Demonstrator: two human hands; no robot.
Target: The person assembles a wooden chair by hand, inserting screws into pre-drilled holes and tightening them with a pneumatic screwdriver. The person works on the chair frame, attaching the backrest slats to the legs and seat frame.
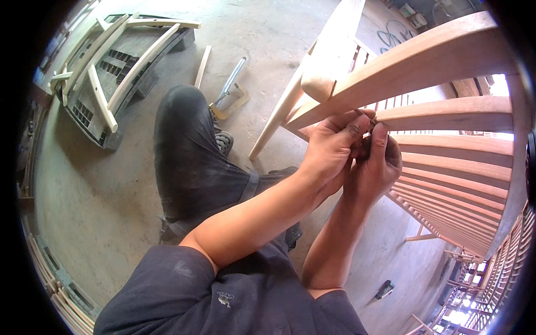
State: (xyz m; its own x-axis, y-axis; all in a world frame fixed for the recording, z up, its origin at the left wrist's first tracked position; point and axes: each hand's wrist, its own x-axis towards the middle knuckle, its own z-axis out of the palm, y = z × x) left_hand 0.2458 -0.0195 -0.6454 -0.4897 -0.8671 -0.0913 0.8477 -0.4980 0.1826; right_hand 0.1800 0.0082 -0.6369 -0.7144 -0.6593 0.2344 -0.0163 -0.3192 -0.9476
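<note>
My left hand (pixel 333 148) and my right hand (pixel 381 161) meet at the side of a slatted wooden furniture frame (pixel 413 67). Fingers of both are pinched close together near the end of an upper slat (pixel 446 114). Between the fingertips there may be something small and dark, too hidden to name. A broad, smooth wooden rail runs just above my hands, and a rounded wooden arm (pixel 319 84) juts out beside it. Many parallel slats (pixel 455 167) continue below and to the right of my right hand.
Curved wooden parts (pixel 151 58) lie on a dark pallet (pixel 114 139) at the far left. A clamp (pixel 230 95) and a loose wooden strip (pixel 202 67) rest on the concrete floor beyond my bent knee. A dark hand tool (pixel 384 290) lies at lower right, near more slatted frames (pixel 499 290).
</note>
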